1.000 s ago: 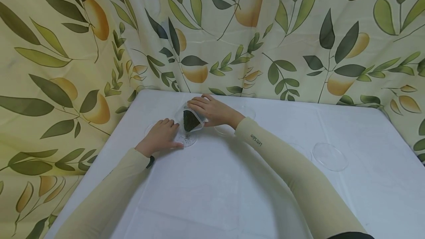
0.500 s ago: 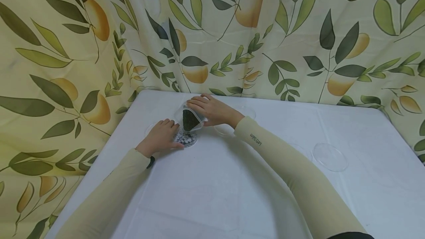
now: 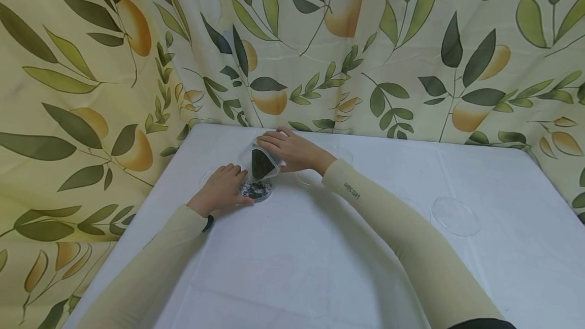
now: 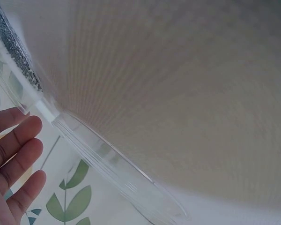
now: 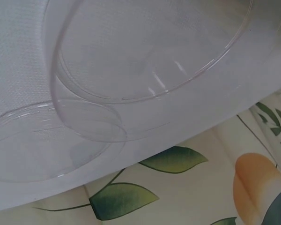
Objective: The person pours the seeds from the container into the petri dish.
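In the head view my right hand [image 3: 292, 151] grips a clear cup [image 3: 275, 170], tilted with its mouth down and to the left. Dark green grains [image 3: 262, 165] fill the lower side of the cup. Right below its mouth lies a shallow clear round dish [image 3: 268, 197], holding dark grains with white patches. My left hand [image 3: 219, 188] lies along the left side of this dish, its thumb extended at the near edge. In the left wrist view the fingers [image 4: 23, 159] are spread and fairly straight, and one fingertip touches a clear rim; the thumb is out of that view.
Clear round dishes or lids lie on the white tablecloth [image 3: 283, 268], hard to make out: a round one [image 3: 454, 216] at the right, another [image 3: 342, 154] behind the right wrist. In the right wrist view two clear rims overlap. A leaf-and-fruit curtain [image 3: 292, 65] hangs behind the table.
Dark grains have spread over the dish: a sparse scatter a second ago, now a thicker dark patch among white. Both hands and the tilted cup have barely moved.
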### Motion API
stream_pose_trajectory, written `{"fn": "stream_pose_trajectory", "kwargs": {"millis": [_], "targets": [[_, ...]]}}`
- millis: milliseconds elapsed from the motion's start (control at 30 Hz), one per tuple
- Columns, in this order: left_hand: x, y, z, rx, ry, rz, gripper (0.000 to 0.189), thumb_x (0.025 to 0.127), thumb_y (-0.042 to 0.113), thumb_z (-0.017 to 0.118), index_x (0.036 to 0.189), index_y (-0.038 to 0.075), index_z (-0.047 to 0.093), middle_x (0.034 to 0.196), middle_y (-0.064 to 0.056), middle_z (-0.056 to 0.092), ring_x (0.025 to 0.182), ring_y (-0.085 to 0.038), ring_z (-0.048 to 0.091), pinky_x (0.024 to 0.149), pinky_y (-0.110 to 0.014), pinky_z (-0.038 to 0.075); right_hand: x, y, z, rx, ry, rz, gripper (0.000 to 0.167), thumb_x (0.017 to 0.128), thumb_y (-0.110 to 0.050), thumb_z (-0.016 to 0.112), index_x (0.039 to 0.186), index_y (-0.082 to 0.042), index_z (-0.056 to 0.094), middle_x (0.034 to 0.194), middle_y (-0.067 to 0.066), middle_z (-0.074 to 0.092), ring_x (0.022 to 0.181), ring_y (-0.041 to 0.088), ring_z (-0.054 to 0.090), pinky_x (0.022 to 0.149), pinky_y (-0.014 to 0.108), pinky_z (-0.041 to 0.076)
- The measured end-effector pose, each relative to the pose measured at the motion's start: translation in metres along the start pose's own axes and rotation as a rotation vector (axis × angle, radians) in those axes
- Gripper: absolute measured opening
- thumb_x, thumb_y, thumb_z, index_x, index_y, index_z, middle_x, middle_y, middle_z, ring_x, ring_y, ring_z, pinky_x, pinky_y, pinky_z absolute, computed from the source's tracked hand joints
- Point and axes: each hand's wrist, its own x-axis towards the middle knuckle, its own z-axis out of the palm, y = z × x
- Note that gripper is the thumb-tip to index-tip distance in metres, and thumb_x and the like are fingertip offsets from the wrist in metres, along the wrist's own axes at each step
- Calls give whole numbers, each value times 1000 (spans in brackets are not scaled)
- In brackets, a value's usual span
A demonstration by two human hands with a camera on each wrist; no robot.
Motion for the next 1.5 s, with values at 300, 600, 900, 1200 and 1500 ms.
{"fn": "stream_pose_trajectory", "kwargs": {"millis": [300, 600, 900, 1200, 1500], "targets": [[1, -2, 3, 5, -7, 6, 83, 72, 69, 62, 118, 0, 59, 103, -14, 60, 95, -29, 54, 84, -43, 46, 0, 3, -1, -28, 17, -3, 90, 68, -43, 80, 138, -3, 41, 139, 10, 48, 128, 24, 44, 105, 42, 34], [2, -2, 5, 11, 0, 6, 85, 72, 69, 62, 121, 0, 58, 104, -14, 61, 96, -29, 55, 84, -43, 46, 1, 6, -4, -7, 29, -5, 88, 68, -38, 81, 137, -1, 41, 139, 12, 48, 126, 25, 45, 103, 43, 34], [2, -2, 5, -3, -32, -8, 86, 73, 69, 62, 124, 0, 56, 108, -15, 60, 100, -30, 54, 88, -44, 45, -1, 10, -2, 13, 3, 17, 90, 68, -39, 81, 138, -2, 39, 140, 11, 47, 128, 26, 43, 105, 44, 33], [2, -1, 3, -4, -44, -12, 88, 73, 69, 61, 127, 0, 55, 109, -15, 59, 102, -30, 53, 89, -44, 44, -3, 14, -4, -10, -2, 13, 89, 68, -36, 81, 138, -2, 39, 140, 12, 47, 128, 27, 43, 105, 44, 34], [2, -1, 4, -10, -35, -13, 87, 73, 69, 62, 126, 0, 55, 107, -14, 60, 100, -29, 53, 88, -43, 45, -2, 14, -7, -17, -22, 25, 90, 68, -37, 81, 139, -2, 38, 141, 11, 46, 129, 26, 42, 106, 44, 33]]}}
